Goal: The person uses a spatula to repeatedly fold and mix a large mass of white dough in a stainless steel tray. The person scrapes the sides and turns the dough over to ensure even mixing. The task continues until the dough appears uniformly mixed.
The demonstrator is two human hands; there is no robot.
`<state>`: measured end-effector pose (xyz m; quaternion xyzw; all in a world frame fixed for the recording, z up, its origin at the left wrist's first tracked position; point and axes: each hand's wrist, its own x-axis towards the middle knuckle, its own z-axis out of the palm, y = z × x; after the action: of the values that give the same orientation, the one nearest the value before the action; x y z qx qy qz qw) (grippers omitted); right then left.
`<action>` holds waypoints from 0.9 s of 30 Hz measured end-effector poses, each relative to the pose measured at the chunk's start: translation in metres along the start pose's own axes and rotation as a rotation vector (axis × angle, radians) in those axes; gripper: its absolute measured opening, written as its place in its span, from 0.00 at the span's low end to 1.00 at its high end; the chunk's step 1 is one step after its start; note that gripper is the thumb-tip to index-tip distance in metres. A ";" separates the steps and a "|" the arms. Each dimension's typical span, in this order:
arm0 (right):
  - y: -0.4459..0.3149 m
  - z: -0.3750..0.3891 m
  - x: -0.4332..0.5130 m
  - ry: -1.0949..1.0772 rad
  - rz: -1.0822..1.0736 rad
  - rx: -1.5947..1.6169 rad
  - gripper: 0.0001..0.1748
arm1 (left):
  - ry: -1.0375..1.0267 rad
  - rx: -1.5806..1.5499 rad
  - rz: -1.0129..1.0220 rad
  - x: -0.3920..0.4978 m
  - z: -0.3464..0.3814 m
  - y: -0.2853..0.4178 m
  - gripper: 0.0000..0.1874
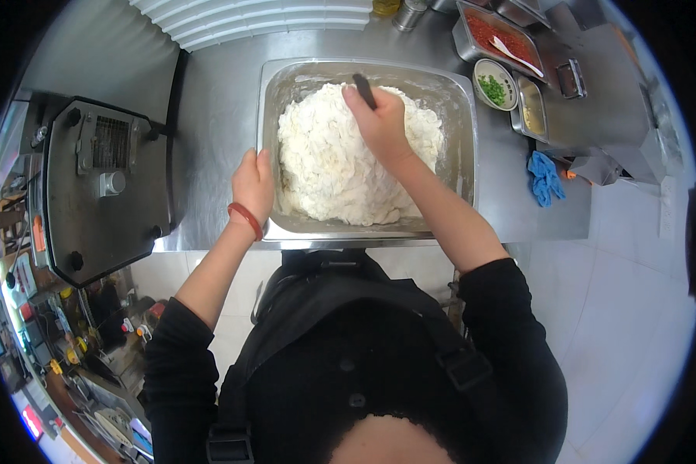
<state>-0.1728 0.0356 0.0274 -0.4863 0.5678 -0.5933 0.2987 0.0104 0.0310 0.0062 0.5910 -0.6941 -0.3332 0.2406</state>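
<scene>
In front of me a rectangular stainless steel pan [368, 234] holds a large heap of rough, shaggy white dough [330, 156]. My left hand [254, 184], a reddish bangle [245, 219] at its wrist, grips the pan's left side with the thumb along the rim. Above the dough, my right hand [384, 127] is closed around a dark handle [364, 91] that sticks up past the thumb. The tool's other end is hidden by the hand and the dough. Pale smears coat the pan's inner walls.
The pan rests on a steel counter [220, 87]. To its right are a bowl of chopped green onion [493, 86], a tray of red sauce [501, 37] with a white spoon, a small steel tray [530, 110] and a blue cloth [545, 178]. A metal appliance [107, 226] stands left.
</scene>
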 end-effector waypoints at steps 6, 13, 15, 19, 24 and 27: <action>-0.014 0.001 0.032 0.028 0.030 0.285 0.17 | 0.012 0.018 0.010 0.000 0.000 0.000 0.16; -0.046 -0.007 0.050 0.066 -0.002 0.449 0.15 | 0.005 0.050 -0.002 0.001 0.000 -0.001 0.16; -0.057 -0.014 0.047 0.093 0.040 0.483 0.14 | 0.008 0.044 -0.013 0.002 0.001 0.000 0.16; -0.078 -0.030 0.034 0.058 -0.007 0.568 0.14 | 0.021 0.035 0.003 0.001 0.001 -0.001 0.16; -0.101 -0.063 0.009 -0.055 -0.088 0.531 0.20 | 0.046 0.018 0.024 0.002 0.002 -0.002 0.17; -0.104 -0.087 -0.018 -0.070 -0.085 0.507 0.20 | 0.053 0.020 0.032 0.003 0.001 -0.002 0.16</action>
<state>-0.2252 0.1032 0.1341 -0.4395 0.3694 -0.7115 0.4050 0.0101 0.0286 0.0040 0.5909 -0.7001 -0.3064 0.2583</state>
